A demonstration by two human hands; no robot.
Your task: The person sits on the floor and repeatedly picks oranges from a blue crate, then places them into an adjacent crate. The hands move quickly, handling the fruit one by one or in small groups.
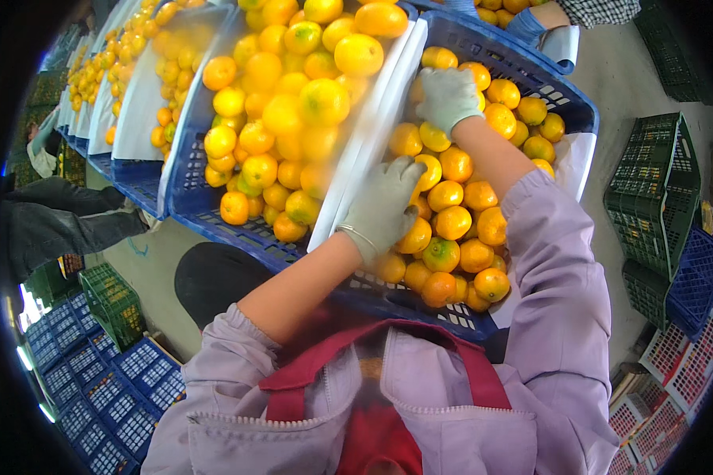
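Both my hands wear pale grey-green gloves and are inside a blue plastic crate [570,89] of orange citrus fruit, probably mandarins [453,222]. My left hand [386,205] rests on the fruit along the crate's left side, beside a white liner sheet [365,139]. Its fingers curve over the fruit, and whether one is held there is not visible. Farther back, my right hand [450,98] reaches down among the fruit with its fingertips partly hidden. It touches fruit, but a grip cannot be made out. Some fruits, such as one near the front [441,255], have greenish patches.
Left of my crate stands another blue crate heaped with citrus [259,171], with more lined crates beyond. Another person's checked sleeve [600,10] and blue-gloved hand [526,27] are at upper right. Green crates [644,196] stand right; stacked blue crates [95,380] lie lower left.
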